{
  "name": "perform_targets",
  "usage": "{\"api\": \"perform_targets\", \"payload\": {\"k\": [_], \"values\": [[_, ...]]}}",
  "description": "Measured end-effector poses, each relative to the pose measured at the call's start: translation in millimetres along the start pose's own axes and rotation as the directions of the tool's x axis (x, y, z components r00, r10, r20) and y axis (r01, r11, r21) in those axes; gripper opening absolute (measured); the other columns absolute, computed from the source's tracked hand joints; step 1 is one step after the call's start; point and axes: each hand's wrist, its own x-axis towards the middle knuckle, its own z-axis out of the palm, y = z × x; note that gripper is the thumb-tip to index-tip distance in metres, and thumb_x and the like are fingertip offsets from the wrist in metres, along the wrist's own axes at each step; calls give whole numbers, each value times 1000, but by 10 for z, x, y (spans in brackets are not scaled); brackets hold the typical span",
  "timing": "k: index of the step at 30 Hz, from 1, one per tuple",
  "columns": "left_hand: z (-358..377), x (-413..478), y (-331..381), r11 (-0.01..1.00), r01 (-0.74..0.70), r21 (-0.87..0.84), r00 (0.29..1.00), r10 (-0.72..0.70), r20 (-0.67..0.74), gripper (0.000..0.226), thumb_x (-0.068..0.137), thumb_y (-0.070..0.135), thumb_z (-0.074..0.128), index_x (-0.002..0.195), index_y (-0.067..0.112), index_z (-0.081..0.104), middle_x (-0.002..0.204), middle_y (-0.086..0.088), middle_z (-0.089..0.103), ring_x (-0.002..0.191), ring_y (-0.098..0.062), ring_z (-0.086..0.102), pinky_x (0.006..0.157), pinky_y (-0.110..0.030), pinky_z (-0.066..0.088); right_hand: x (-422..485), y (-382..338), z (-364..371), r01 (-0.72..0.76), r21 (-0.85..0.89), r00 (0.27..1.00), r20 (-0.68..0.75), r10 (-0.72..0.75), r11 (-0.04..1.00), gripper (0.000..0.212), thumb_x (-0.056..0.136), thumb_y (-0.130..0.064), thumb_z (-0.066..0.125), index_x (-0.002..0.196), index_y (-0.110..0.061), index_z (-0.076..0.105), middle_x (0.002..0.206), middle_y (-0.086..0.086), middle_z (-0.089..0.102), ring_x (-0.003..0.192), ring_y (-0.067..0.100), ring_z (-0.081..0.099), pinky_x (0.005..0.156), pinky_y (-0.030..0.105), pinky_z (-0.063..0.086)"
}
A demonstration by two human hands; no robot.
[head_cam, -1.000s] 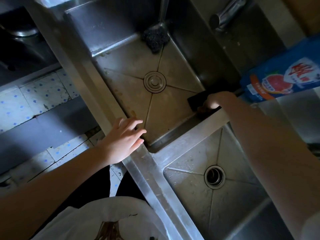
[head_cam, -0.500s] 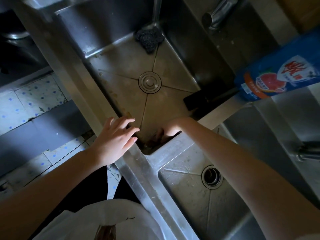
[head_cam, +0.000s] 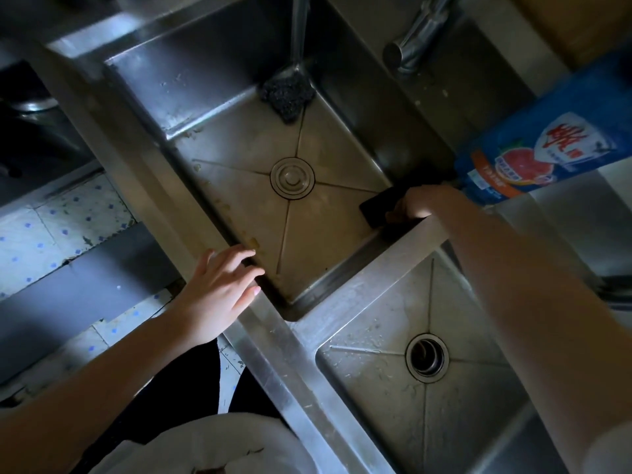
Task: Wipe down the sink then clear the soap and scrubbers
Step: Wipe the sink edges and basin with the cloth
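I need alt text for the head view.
A person's right hand touches a dark pad in the corner of a steel sink basin; the left hand lies flat on the front rim. A wire scrubber and blue soap pouch lie nearby.

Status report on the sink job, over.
Left hand open, resting on sink rim. Right hand on dark pad in basin corner, grip unclear. Steel scrubber and soap pouch not yet cleared. Spout overhangs scrubber.

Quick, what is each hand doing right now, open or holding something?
Left hand: open, fingers flat on the sink rim.
Right hand: down on a dark sponge; whether it grips it cannot be told.
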Motion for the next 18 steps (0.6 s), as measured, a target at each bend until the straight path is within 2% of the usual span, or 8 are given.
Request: {"api": "perform_targets", "payload": {"k": [2,4,9,13,15,18], "values": [[-1,-5,-14,1000,-12,10,1000,12,-13,41,86,31,38,97,10,71,117,-15,61,103,-32,63,91,-50,45,-8,-164,78,68,-2,996,58,-68,998,44,91,-35,56,127,-10,58,136,11,53,124,34,48,110,47,33],[5,-10,-42,999,-32,20,999,33,-22,40,87,31,38,98,10,70,117,-15,61,103,-32,63,91,-50,44,-66,-379,143,123,13,988,87,-124,992,38,92,-22,54,125,-5,58,135,13,54,122,33,50,107,44,39],[27,-37,-156,997,-68,42,997,70,-46,40,91,32,37,102,11,69,121,-14,58,104,-32,61,91,-47,41,-332,-950,379,185,121,965,167,-204,975,36,94,-23,53,126,-8,58,131,15,57,122,34,52,104,43,42],[24,-53,-267,994,-94,49,994,96,-47,39,93,34,36,106,15,66,125,-13,55,104,-32,58,91,-47,39,-549,-1355,493,318,57,906,276,-321,946,42,95,-37,52,131,-15,56,135,7,55,121,27,53,105,39,41],[2,-58,-347,994,-99,50,994,102,-47,38,93,35,36,107,16,65,126,-13,53,103,-33,57,91,-48,40,-600,-1488,561,305,50,911,275,-307,951,40,95,-35,50,128,-13,58,130,7,58,114,26,56,102,38,44],[-50,-62,-475,992,-112,62,993,115,-38,39,92,36,36,112,16,63,126,-11,53,105,-31,55,91,-49,41,-650,-1600,621,250,64,934,248,-258,966,34,97,-20,44,124,-7,59,124,10,60,109,28,58,97,37,49]]}}
